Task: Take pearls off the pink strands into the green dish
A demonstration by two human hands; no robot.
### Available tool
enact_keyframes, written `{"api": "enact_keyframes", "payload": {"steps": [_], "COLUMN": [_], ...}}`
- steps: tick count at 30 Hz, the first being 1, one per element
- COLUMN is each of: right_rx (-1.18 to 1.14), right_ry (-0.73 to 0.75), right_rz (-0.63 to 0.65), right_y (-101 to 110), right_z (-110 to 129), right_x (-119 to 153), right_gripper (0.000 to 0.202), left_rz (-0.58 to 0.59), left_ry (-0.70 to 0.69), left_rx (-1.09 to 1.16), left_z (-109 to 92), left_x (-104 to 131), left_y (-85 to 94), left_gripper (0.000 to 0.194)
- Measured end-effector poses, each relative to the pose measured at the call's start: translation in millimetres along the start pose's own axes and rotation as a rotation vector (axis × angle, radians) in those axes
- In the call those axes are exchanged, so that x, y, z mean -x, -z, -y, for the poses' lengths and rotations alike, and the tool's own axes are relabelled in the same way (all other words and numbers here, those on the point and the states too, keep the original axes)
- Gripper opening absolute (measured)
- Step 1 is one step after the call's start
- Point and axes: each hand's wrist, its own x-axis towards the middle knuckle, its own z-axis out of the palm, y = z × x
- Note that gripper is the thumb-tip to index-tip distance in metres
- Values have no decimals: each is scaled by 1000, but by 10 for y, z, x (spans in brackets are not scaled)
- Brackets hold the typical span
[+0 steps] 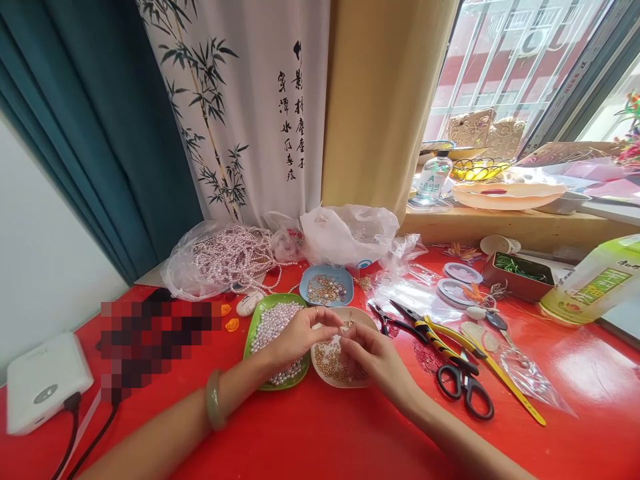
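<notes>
My left hand, with a green bangle on its wrist, reaches across the green tray of pearly beads. Its fingers are pinched above the cream plate, which holds small gold beads. Close beside it, my right hand is also pinched over that plate, the fingertips of both hands nearly meeting. Whatever lies between the fingertips is too small to make out. Behind the plate sits a blue dish with gold and pearly pieces.
Pliers, black scissors and a yellow strip lie at the right. A bottle and red box stand beyond. Bagged bead strands lie behind; a white device is at the left.
</notes>
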Motion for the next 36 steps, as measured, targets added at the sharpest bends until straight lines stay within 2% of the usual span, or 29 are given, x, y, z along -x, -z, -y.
{"api": "enact_keyframes", "payload": {"steps": [8, 16, 20, 24, 36], "right_rx": [18, 74, 89, 74, 67], "right_ry": [108, 128, 136, 128, 126], "right_rz": [-83, -64, -88, -101, -114], "right_y": [8, 11, 19, 28, 11], "right_z": [-78, -72, -62, -57, -80], "right_x": [-34, -21, -16, -17, -28], "right_gripper": [27, 24, 25, 23, 22], "left_rz": [3, -5, 50, 127, 51], "left_ry": [-72, -77, -53, -45, 60], "left_rx": [-306, -881, -1118, -1190, -1140], "left_z": [-124, -198, -207, -206, -167], "left_x": [25, 60, 123, 165, 174], "left_y": [45, 187, 156, 77, 26], "left_gripper": [14, 17, 17, 16, 15]}}
